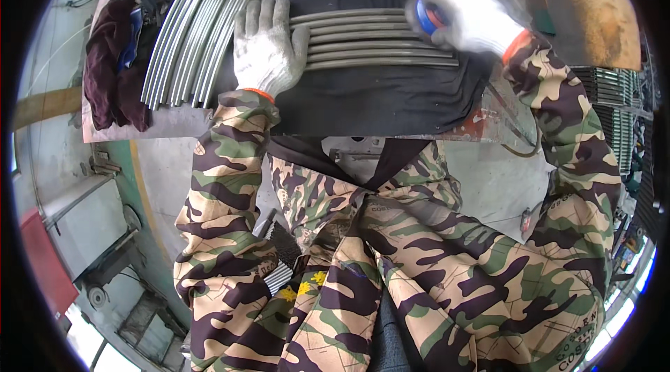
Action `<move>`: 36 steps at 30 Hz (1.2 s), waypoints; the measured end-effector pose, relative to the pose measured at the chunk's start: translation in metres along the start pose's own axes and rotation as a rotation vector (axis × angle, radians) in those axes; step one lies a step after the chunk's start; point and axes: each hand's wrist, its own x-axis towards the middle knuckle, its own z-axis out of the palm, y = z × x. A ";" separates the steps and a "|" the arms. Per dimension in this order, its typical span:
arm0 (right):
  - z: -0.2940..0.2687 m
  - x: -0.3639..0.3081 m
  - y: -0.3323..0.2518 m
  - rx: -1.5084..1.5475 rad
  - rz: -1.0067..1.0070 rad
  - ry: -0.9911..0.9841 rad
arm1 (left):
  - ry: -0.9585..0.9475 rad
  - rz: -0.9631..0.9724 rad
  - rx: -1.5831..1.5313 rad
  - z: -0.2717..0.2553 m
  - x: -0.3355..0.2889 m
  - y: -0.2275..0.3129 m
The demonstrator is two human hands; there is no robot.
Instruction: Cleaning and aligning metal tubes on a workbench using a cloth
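My left hand (269,51), in a white knit glove with an orange cuff, lies flat with its fingers outstretched at the left ends of several grey metal rods (377,38). These rods lie side by side, left to right, on a black cloth (391,103). Over their right ends is my right hand (474,12), also gloved and smeared by motion. Its fingers are closed round a small round blue object with a red-orange part (427,17); its exact kind is unclear. A second bundle of shiny metal rods (202,30) lies lengthwise just left of my left hand.
Dark maroon cloth (115,58) lies crumpled at the table's left side. A rust-stained brown board (586,9) is at the far right. More stacked metal rods (618,114) stand below it. The table's near edge runs just in front of my body.
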 end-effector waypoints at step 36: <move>0.000 0.044 -0.110 0.036 -0.295 -0.093 | 0.113 0.039 -0.204 -0.002 -0.034 -0.014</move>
